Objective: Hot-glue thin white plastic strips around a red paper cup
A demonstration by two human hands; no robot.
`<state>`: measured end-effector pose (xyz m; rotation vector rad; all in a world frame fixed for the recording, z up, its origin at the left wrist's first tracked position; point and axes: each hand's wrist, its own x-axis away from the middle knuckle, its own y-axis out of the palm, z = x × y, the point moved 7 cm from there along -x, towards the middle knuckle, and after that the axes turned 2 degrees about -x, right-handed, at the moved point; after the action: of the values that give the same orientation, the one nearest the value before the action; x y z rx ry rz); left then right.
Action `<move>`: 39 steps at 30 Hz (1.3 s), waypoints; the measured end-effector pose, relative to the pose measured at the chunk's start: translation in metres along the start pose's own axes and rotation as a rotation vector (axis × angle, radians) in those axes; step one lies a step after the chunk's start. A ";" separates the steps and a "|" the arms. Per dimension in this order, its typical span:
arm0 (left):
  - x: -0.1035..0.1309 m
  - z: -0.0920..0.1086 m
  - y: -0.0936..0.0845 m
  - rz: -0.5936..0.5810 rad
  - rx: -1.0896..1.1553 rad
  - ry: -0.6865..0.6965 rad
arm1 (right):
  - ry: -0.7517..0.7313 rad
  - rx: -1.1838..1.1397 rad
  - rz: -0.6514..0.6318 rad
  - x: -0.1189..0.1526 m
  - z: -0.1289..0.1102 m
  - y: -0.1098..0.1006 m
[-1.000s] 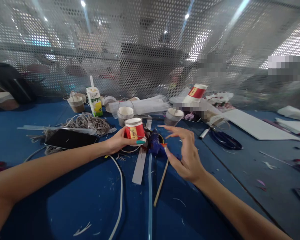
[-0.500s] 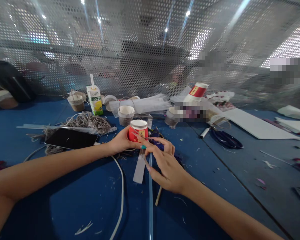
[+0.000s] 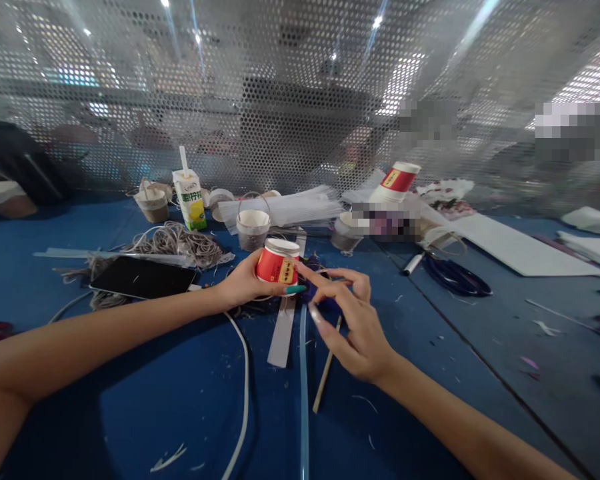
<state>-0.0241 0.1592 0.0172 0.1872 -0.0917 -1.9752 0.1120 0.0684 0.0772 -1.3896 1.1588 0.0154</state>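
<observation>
My left hand [image 3: 243, 281] grips a small red paper cup [image 3: 276, 267] from its left side, thumb across the lower front. The cup has a pale round top and a yellow label turned toward me. My right hand [image 3: 353, 320] is just right of the cup, fingers apart and bent. Its index fingertip is at the cup's right edge; whether it touches cannot be made out. Below the cup a white paper strip [image 3: 281, 340], a clear flat strip [image 3: 304, 387] and a thin wooden stick [image 3: 326, 373] lie on the blue table [image 3: 180, 373].
A phone [image 3: 143, 277] and a bundle of grey cord [image 3: 180, 243] lie at left. Behind stand a juice carton [image 3: 190, 200], a small handled bucket [image 3: 253, 230] and stacked red cups [image 3: 400, 179]. Dark-handled scissors [image 3: 455, 277] and a marker [image 3: 413, 264] lie at right, before a mesh screen [image 3: 300, 107].
My right hand has drawn back to the right from the cup's front, uncovering the label. The cup has turned and shifted slightly right in my left hand.
</observation>
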 end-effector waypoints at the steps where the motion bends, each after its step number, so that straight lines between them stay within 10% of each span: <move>1: 0.000 0.000 0.000 -0.007 -0.001 0.011 | 0.002 -0.012 0.076 0.001 0.001 -0.006; 4: -0.001 -0.002 -0.001 0.001 -0.028 0.014 | -0.012 -0.039 0.238 0.002 -0.001 -0.020; 12: -0.001 0.002 -0.003 -0.008 -0.273 0.108 | 0.042 -0.021 -0.199 -0.003 -0.006 0.017; 32: 0.003 0.018 -0.004 0.072 -0.574 0.273 | 0.070 -0.028 -0.218 -0.005 -0.008 0.016; 39: 0.000 0.005 -0.004 -0.019 -0.350 0.156 | 0.059 0.023 -0.241 0.000 -0.002 0.018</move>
<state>-0.0284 0.1606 0.0216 0.1128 0.3560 -1.9535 0.0997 0.0715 0.0644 -1.5097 1.0294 -0.2104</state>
